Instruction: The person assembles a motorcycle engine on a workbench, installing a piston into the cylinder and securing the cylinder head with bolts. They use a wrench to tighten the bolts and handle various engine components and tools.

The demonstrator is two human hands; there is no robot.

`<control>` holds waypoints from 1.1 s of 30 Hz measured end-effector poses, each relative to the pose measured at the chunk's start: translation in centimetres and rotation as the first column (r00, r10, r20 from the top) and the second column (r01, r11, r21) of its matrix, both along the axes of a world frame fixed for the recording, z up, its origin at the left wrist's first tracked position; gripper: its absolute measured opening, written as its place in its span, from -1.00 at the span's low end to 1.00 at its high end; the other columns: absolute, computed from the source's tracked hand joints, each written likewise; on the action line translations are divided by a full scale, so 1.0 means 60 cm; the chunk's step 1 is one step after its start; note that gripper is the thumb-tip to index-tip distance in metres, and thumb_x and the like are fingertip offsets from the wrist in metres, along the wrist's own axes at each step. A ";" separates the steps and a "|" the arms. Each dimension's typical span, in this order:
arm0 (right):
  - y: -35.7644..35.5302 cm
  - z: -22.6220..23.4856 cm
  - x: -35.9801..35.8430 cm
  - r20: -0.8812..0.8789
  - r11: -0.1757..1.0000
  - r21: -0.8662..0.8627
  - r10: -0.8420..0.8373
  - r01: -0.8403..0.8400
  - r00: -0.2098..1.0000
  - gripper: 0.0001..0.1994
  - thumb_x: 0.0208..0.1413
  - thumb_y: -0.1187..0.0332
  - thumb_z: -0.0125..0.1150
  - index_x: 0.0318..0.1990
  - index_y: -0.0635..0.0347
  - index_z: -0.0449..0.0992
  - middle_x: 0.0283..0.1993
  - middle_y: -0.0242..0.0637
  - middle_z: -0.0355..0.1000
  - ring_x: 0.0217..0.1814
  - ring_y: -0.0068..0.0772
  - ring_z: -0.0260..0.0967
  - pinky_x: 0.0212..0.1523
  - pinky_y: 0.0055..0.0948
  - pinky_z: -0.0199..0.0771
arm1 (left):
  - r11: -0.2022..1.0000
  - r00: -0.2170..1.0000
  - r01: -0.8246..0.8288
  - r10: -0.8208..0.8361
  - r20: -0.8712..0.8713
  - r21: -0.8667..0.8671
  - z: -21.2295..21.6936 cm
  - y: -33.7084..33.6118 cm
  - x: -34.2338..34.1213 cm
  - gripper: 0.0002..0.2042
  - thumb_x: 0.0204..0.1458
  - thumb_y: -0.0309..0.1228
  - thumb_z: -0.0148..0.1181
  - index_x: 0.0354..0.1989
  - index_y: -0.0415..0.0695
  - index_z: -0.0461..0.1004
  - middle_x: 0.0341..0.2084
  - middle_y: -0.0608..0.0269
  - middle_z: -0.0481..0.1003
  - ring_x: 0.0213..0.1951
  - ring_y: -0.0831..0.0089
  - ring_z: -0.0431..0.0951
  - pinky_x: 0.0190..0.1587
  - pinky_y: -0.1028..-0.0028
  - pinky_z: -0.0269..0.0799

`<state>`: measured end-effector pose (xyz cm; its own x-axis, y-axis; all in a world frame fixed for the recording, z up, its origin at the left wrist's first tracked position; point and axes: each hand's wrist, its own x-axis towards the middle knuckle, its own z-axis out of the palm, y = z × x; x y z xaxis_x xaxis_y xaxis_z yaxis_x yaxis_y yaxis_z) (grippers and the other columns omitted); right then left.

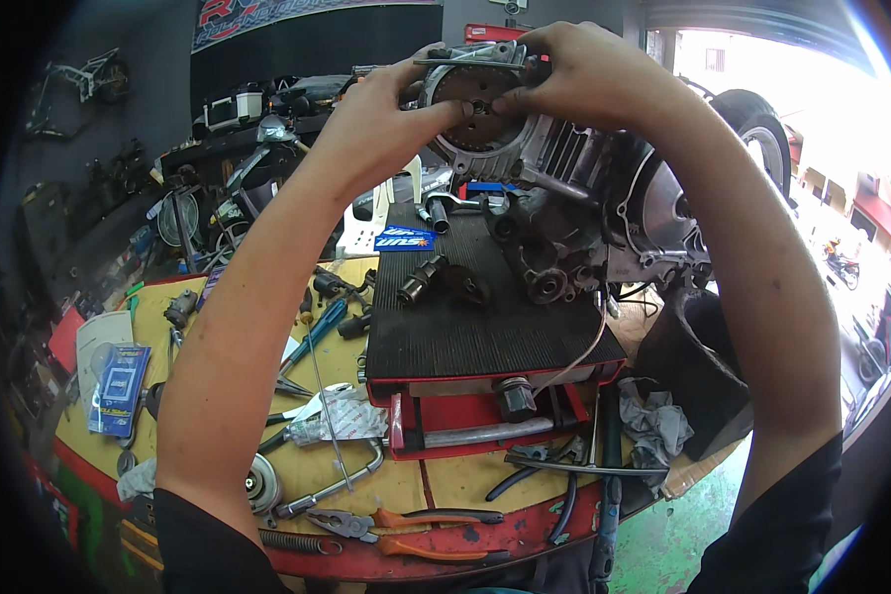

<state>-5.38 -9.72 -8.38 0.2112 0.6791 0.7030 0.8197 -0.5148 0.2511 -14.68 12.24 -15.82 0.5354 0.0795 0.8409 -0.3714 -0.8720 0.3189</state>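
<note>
Both my hands are at the top of an engine (549,233) that sits on a black ribbed board. My left hand (391,109) wraps round the left side of the cylinder head (510,163), its thumb pressing on the round cam sprocket (477,134). From the other side my right hand (589,79) grips the head, its thumb tip near the sprocket's centre. Most of the fingers of both hands are hidden behind the head. A thin metal rod (468,63) lies across its top. Below, a camshaft-like metal part (422,280) rests on the board (445,342).
Orange-handled pliers (406,520), a long-handled socket wrench (339,480) and a blue-handled tool (312,342) lie on the yellow-topped bench (233,342). At right stand a dark curved container (698,346) and crumpled rags (655,426). A wheel (762,134) is behind the engine.
</note>
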 end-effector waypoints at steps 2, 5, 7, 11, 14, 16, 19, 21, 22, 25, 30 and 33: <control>0.002 -0.004 0.009 0.069 0.999 0.030 0.032 -0.035 0.997 -0.44 -0.03 -0.10 0.50 -0.10 0.25 0.73 -0.35 -0.07 0.67 -0.29 -0.14 0.69 -0.12 -0.21 0.69 | 1.000 1.000 -0.007 0.007 0.022 0.006 -0.002 0.001 0.004 -0.38 0.01 -0.09 0.32 0.20 -0.24 0.59 0.01 -0.11 0.66 0.08 0.05 0.66 0.23 0.21 0.46; 0.003 -0.003 0.008 0.050 1.000 0.025 0.016 -0.018 0.999 -0.46 -0.04 -0.10 0.50 -0.13 0.23 0.73 -0.39 -0.11 0.67 -0.35 -0.19 0.69 -0.19 -0.24 0.69 | 0.999 0.998 -0.032 0.032 0.062 -0.011 -0.007 -0.018 -0.005 -0.37 0.01 -0.09 0.31 0.21 -0.24 0.58 0.00 -0.11 0.66 0.09 0.05 0.65 0.22 0.22 0.46; 0.005 -0.002 0.006 0.030 1.000 0.015 -0.005 0.005 1.000 -0.47 -0.04 -0.09 0.51 -0.15 0.23 0.74 -0.41 -0.12 0.66 -0.37 -0.22 0.69 -0.22 -0.26 0.69 | 0.998 0.996 -0.055 0.056 0.063 -0.023 -0.009 -0.027 -0.011 -0.36 0.01 -0.09 0.31 0.23 -0.24 0.57 0.01 -0.11 0.66 0.10 0.05 0.65 0.23 0.23 0.46; 0.008 0.000 0.003 0.041 1.000 0.024 -0.004 0.003 0.999 -0.48 -0.05 -0.09 0.52 -0.17 0.23 0.73 -0.42 -0.12 0.66 -0.39 -0.24 0.68 -0.26 -0.28 0.69 | 0.996 0.996 -0.075 0.077 0.039 -0.038 -0.010 -0.021 -0.007 -0.38 0.08 -0.15 0.32 0.28 -0.26 0.53 0.13 -0.09 0.58 0.21 0.13 0.56 0.32 0.28 0.36; 0.006 0.004 -0.014 -0.015 1.000 0.003 -0.023 0.023 1.000 -0.47 -0.06 -0.09 0.53 -0.16 0.24 0.73 -0.42 -0.13 0.66 -0.41 -0.25 0.68 -0.28 -0.29 0.69 | 0.996 0.995 -0.085 0.087 0.043 -0.037 -0.012 -0.026 -0.008 -0.40 0.11 -0.18 0.32 0.29 -0.27 0.52 0.17 -0.06 0.56 0.23 0.20 0.53 0.34 0.32 0.33; 0.006 0.004 -0.014 -0.029 1.000 -0.005 -0.029 0.029 0.999 -0.46 -0.07 -0.09 0.54 -0.15 0.24 0.74 -0.41 -0.12 0.66 -0.39 -0.24 0.68 -0.26 -0.28 0.69 | 0.997 0.998 -0.065 0.066 0.026 -0.040 -0.012 -0.028 -0.009 -0.41 0.12 -0.20 0.32 0.29 -0.28 0.51 0.15 -0.03 0.57 0.20 0.23 0.55 0.32 0.33 0.35; 0.005 0.002 -0.006 -0.014 0.999 -0.008 -0.038 0.038 0.999 -0.39 -0.09 -0.10 0.56 -0.04 0.25 0.71 -0.28 -0.05 0.67 -0.24 -0.13 0.69 -0.11 -0.21 0.67 | 0.999 1.000 0.002 -0.001 0.016 -0.046 -0.010 -0.024 -0.006 -0.39 0.08 -0.18 0.31 0.29 -0.25 0.51 0.09 -0.03 0.61 0.15 0.21 0.60 0.28 0.30 0.41; 0.004 0.004 -0.017 -0.045 0.997 -0.032 -0.066 0.065 0.997 -0.26 -0.11 -0.10 0.60 0.14 0.29 0.65 -0.09 0.08 0.67 -0.04 0.03 0.68 0.08 -0.12 0.63 | 1.000 0.998 0.012 -0.011 0.067 -0.022 -0.012 -0.019 -0.001 -0.36 0.00 -0.11 0.28 0.25 -0.21 0.53 0.05 -0.06 0.65 0.11 0.08 0.66 0.23 0.23 0.48; 0.004 0.002 -0.017 -0.031 0.998 -0.023 -0.057 0.057 0.998 -0.25 -0.11 -0.10 0.59 0.15 0.28 0.65 -0.08 0.08 0.67 -0.03 0.04 0.67 0.09 -0.11 0.63 | 1.000 0.997 0.015 -0.013 0.070 -0.026 -0.013 -0.016 0.001 -0.36 0.00 -0.11 0.28 0.25 -0.20 0.53 0.04 -0.06 0.65 0.11 0.08 0.66 0.22 0.23 0.48; 0.002 -0.004 -0.012 0.028 0.999 0.014 -0.047 0.046 0.999 -0.29 -0.10 -0.12 0.57 0.10 0.25 0.67 -0.10 0.06 0.68 -0.02 0.03 0.67 0.10 -0.10 0.62 | 0.999 0.997 0.023 -0.020 0.081 -0.036 -0.014 -0.015 0.007 -0.36 0.00 -0.11 0.28 0.27 -0.19 0.52 0.03 -0.07 0.65 0.09 0.07 0.67 0.21 0.22 0.50; 0.003 -0.006 0.002 0.078 0.998 0.040 -0.059 0.056 0.995 -0.37 -0.10 -0.18 0.52 -0.05 0.20 0.73 -0.18 -0.01 0.69 -0.03 -0.02 0.68 0.10 -0.10 0.63 | 0.989 0.985 -0.146 0.148 0.086 -0.028 -0.015 -0.037 0.003 -0.34 0.01 -0.08 0.25 0.30 -0.15 0.48 0.01 -0.10 0.66 0.09 -0.02 0.66 0.19 0.19 0.51; 0.002 0.001 -0.006 0.030 0.999 -0.002 -0.050 0.050 0.998 -0.36 -0.11 -0.21 0.52 -0.06 0.18 0.74 -0.18 0.00 0.69 -0.04 -0.02 0.68 0.09 -0.11 0.64 | 0.988 0.988 -0.142 0.145 0.053 -0.055 -0.013 -0.043 0.000 -0.33 0.03 0.00 0.27 0.29 -0.12 0.48 -0.02 -0.11 0.67 0.10 -0.09 0.66 0.18 0.14 0.52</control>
